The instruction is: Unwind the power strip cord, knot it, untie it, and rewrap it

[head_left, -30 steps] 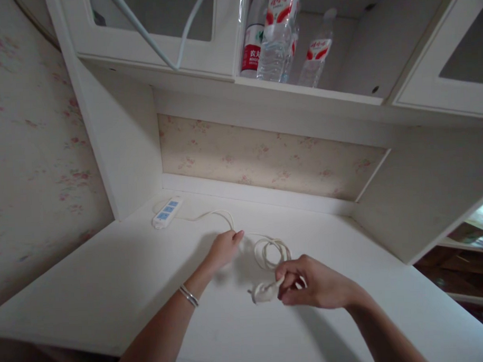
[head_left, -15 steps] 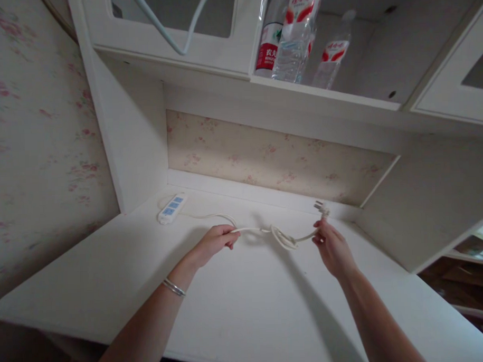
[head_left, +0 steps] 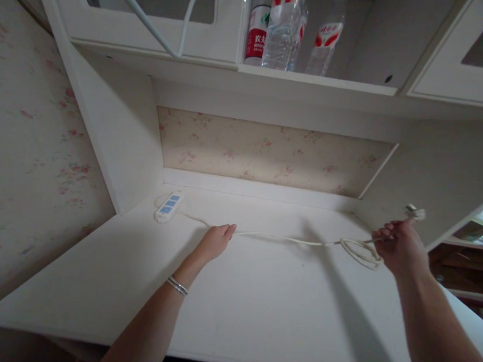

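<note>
A white power strip (head_left: 169, 207) with blue socket faces lies at the left back of the white desk. Its white cord (head_left: 283, 238) runs to my left hand (head_left: 216, 242), which is closed around it just above the desk. From there the cord stretches to the right, nearly straight. Close to my right hand (head_left: 402, 246) it gathers into a loose looped bundle (head_left: 362, 252). My right hand is closed on the cord by its end, and the plug (head_left: 416, 212) sticks up above the fingers, blurred.
Above the desk (head_left: 249, 297), an open cupboard shelf (head_left: 317, 79) holds several plastic bottles (head_left: 282, 42). A pale bent rod (head_left: 157, 33) hangs before the left cupboard door. Side panels (head_left: 124, 132) close in the desk's back, and shelving (head_left: 464, 263) stands at the far right.
My right hand has moved right with the plug end, carrying the looped bundle along. The cord between my hands is longer and straighter. My left hand stays in about the same place.
</note>
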### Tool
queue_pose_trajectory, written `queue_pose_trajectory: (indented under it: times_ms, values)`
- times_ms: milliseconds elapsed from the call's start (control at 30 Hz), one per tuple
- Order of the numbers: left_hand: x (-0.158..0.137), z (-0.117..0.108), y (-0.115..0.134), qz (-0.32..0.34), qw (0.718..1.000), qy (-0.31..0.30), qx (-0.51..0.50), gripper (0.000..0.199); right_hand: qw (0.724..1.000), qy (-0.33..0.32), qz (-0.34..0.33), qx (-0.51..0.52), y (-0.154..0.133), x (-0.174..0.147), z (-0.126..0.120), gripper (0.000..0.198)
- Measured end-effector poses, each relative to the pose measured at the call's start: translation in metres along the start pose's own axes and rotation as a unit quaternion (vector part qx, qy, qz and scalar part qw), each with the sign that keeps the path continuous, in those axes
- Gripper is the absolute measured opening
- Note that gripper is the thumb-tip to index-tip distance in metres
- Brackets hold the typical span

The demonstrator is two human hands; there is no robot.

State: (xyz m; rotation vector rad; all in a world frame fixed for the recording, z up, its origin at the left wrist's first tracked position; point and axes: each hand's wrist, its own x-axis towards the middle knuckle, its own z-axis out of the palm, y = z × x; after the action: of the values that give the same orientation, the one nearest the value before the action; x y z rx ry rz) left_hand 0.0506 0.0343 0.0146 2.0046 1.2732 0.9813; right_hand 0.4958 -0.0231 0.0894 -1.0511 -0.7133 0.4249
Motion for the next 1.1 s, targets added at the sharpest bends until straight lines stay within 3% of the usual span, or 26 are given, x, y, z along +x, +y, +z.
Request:
queue_pose_trajectory:
  times_ms: [100, 200, 267, 333, 433, 600, 767, 900, 1000, 1100]
  values:
    - [0.008, 0.001, 0.006, -0.071, 0.987, 0.084, -0.119, 0.051, 0.993, -0.086, 0.077, 0.009, 0.000, -0.032, 0.021, 0.027]
    - [0.010, -0.002, 0.015, -0.130, 0.925, 0.073, -0.351, 0.045, 0.958, -0.244, 0.133, -0.069, -0.002, -0.079, 0.062, 0.029]
    - [0.007, -0.007, 0.021, -0.122, 0.874, 0.036, -0.468, 0.040, 0.933, -0.329, 0.113, -0.096, -0.003, -0.110, 0.095, 0.029]
    - [0.002, -0.014, 0.025, -0.099, 0.856, 0.017, -0.507, 0.037, 0.903, -0.398, 0.060, -0.147, -0.001, -0.138, 0.126, 0.031]
    - [-0.008, -0.020, 0.033, -0.065, 0.895, -0.010, -0.440, 0.035, 0.869, -0.451, 0.018, -0.201, 0.005, -0.169, 0.165, 0.034]
    - [-0.021, -0.012, 0.040, 0.028, 0.962, -0.118, -0.243, 0.020, 0.848, -0.472, -0.057, -0.236, 0.009, -0.202, 0.208, 0.038]
    - [-0.023, -0.002, 0.038, 0.066, 0.995, -0.046, -0.059, 0.014, 0.864, -0.401, -0.125, -0.279, 0.013, -0.204, 0.226, 0.039]
    - [-0.026, -0.008, 0.040, 0.082, 0.996, 0.032, -0.010, 0.022, 0.884, -0.353, -0.063, -0.299, 0.028, -0.191, 0.224, 0.046]
    - [-0.029, -0.010, 0.041, 0.090, 0.994, 0.054, 0.008, 0.019, 0.883, -0.359, -0.026, -0.301, 0.037, -0.187, 0.218, 0.048]
    - [-0.030, -0.006, 0.040, 0.082, 0.994, 0.072, 0.004, 0.031, 0.890, -0.358, -0.020, -0.282, 0.039, -0.195, 0.211, 0.047]
